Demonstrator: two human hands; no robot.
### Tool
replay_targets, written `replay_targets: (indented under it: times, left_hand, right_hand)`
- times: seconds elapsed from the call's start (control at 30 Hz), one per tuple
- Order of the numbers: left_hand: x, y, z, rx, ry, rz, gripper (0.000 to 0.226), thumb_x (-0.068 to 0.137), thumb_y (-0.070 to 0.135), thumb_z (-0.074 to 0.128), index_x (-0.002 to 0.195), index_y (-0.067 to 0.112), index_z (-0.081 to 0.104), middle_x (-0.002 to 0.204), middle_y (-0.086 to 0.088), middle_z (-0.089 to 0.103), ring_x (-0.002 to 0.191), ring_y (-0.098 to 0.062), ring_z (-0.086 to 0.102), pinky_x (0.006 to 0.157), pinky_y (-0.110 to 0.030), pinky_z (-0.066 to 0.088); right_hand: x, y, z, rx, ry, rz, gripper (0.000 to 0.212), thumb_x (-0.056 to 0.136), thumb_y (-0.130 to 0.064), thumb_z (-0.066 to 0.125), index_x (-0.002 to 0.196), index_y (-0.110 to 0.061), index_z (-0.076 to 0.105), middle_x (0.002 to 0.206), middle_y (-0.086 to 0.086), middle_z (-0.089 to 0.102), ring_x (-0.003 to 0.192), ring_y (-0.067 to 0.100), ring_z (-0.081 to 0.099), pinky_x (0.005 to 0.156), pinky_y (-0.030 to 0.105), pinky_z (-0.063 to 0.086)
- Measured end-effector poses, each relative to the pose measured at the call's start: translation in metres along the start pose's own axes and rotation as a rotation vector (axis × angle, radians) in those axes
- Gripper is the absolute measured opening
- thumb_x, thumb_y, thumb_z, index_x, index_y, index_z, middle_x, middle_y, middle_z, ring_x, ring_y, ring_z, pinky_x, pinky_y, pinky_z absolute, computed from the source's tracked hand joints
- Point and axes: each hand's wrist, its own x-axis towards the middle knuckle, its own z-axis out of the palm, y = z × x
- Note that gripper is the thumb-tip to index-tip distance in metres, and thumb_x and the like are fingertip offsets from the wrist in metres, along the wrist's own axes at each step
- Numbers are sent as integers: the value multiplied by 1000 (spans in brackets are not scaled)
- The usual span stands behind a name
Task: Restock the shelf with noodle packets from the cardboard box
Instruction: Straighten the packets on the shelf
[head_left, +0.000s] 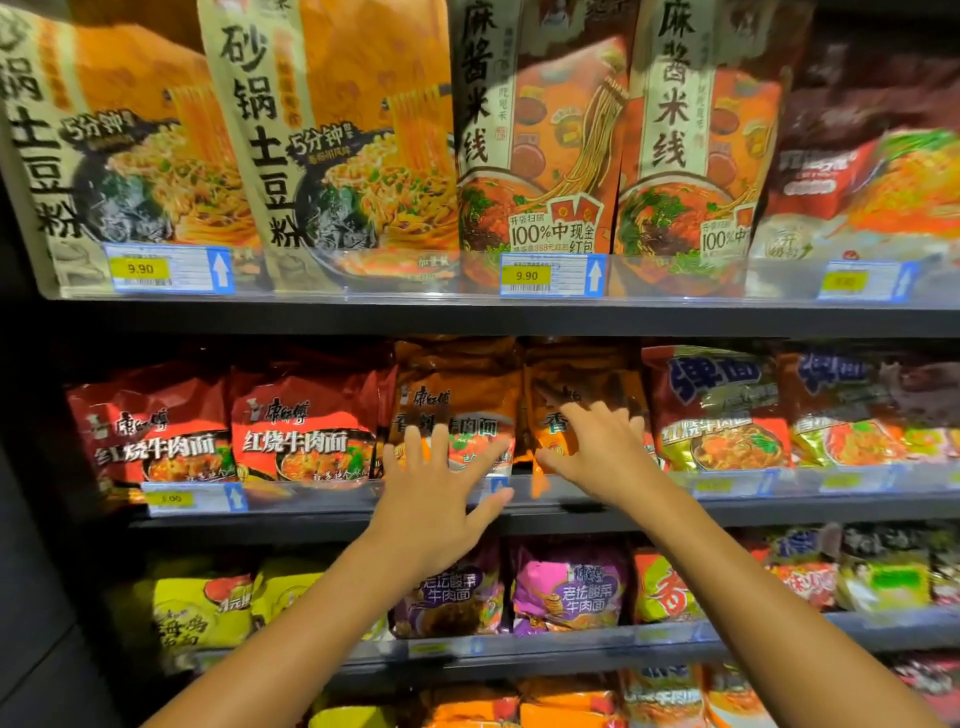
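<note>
Two orange-brown noodle packets stand side by side on the middle shelf (322, 512). My left hand (441, 488) is spread flat, fingers straight, in front of the left orange packet (457, 395). My right hand (597, 447) lies with straight fingers against the front of the right orange packet (582, 379). Neither hand grips anything. The cardboard box is out of view.
Red beef-noodle packets (301, 426) fill the middle shelf to the left; red-and-green packets (717, 410) stand to the right. Tall noodle bags (540, 135) line the upper shelf behind price tags (550, 275). Purple (566, 587) and yellow packets (192, 608) sit on the shelf below.
</note>
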Motion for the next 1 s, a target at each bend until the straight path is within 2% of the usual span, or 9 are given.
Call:
replay_targets:
  times: [0.13, 0.2, 0.27, 0.37, 0.43, 0.53, 0.63, 0.77, 1.0]
  left_hand:
    - [-2, 10, -4, -18, -21, -27, 61, 93, 72, 7, 149, 55, -9, 163, -17, 2, 146, -49, -1, 115, -63, 11]
    - [-14, 4, -10, -96, 19, 1, 61, 95, 72, 11, 149, 56, -11, 166, -10, -7, 150, -42, -10, 119, -59, 3]
    - [-32, -12, -14, -120, 155, 20, 62, 96, 70, 14, 152, 52, -6, 166, 1, -9, 151, -31, -15, 121, -56, 2]
    - [-54, -47, -13, -124, 333, -74, 66, 96, 69, 18, 156, 42, 12, 166, 3, 3, 153, -27, -8, 122, -55, 12]
    - [-59, -67, -10, -138, 307, -170, 70, 95, 71, 15, 156, 36, 17, 166, 2, 6, 152, -29, -4, 121, -55, 14]
    - [-56, -85, -5, -111, 216, -185, 74, 93, 72, 10, 156, 34, 16, 165, 3, 2, 151, -30, -5, 120, -54, 14]
    - [-51, -92, -7, -125, 231, -163, 70, 94, 70, 13, 153, 36, 25, 162, 0, 13, 148, -34, 9, 115, -57, 22]
    - [-56, -95, -12, -153, 276, -116, 69, 94, 67, 17, 149, 30, 37, 158, -1, 26, 143, -35, 21, 114, -58, 26]
    - [-62, -27, -25, -215, 364, 170, 58, 94, 51, 39, 139, 16, 52, 152, -6, 38, 141, -34, 31, 112, -55, 32]
  right_hand:
    - [1, -6, 1, -45, -15, 11, 72, 87, -70, 54, 140, -22, 47, 135, 12, 52, 129, 41, 42, 107, 53, 31]
    - [-5, 2, 6, -30, 94, -27, 75, 85, -75, 50, 139, -24, 50, 129, 12, 54, 118, 42, 47, 100, 52, 35]
    - [-15, 15, 13, 7, 249, -100, 76, 84, -78, 42, 136, -25, 56, 124, 11, 54, 107, 42, 49, 94, 55, 40]
    - [-36, 31, 21, 55, 272, -106, 69, 89, -77, 39, 147, -39, 43, 148, 8, 40, 134, 47, 35, 109, 63, 34]
    - [-46, 36, 25, 101, 189, -78, 70, 88, -77, 37, 151, -47, 32, 161, 2, 27, 147, 42, 19, 114, 60, 30]
    - [-46, 36, 27, 33, 137, -82, 74, 88, -81, 19, 152, -45, 33, 160, 4, 30, 145, 40, 24, 111, 58, 37]
    - [-42, 34, 24, -8, 134, -92, 83, 85, -84, 9, 152, -42, 34, 158, 5, 33, 141, 41, 29, 109, 56, 39]
    - [-52, 41, 10, 137, 100, -80, 74, 88, -79, 25, 152, -44, 32, 164, 1, 23, 151, 35, 16, 120, 51, 23]
    - [-113, 90, -6, 239, 237, -92, 61, 95, -61, 47, 151, -38, 36, 162, -11, 25, 151, 16, 19, 118, 45, 32]
